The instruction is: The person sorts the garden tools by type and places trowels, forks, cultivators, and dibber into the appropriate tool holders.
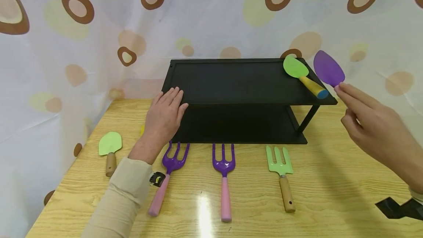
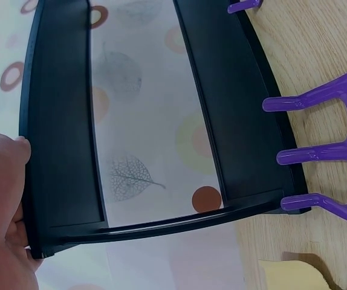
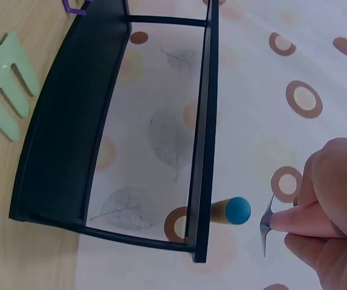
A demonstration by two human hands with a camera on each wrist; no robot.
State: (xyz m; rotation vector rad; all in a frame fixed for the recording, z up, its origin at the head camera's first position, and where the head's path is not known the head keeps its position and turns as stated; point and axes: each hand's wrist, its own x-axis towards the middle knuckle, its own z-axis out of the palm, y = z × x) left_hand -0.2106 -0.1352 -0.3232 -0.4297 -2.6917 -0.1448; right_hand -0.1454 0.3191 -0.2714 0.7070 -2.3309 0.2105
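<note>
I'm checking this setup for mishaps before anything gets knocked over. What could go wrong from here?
The purple trowel in the right hand is close to the green trowel on the black shelf, so it might knock that one off the right end. The left hand rests at the shelf's left end; a hard push there could perhaps shift or tilt it.

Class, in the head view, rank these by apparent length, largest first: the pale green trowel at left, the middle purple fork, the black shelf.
Largest to smallest:
1. Black shelf
2. Middle purple fork
3. Pale green trowel
True sizes may differ with nearness.
</note>
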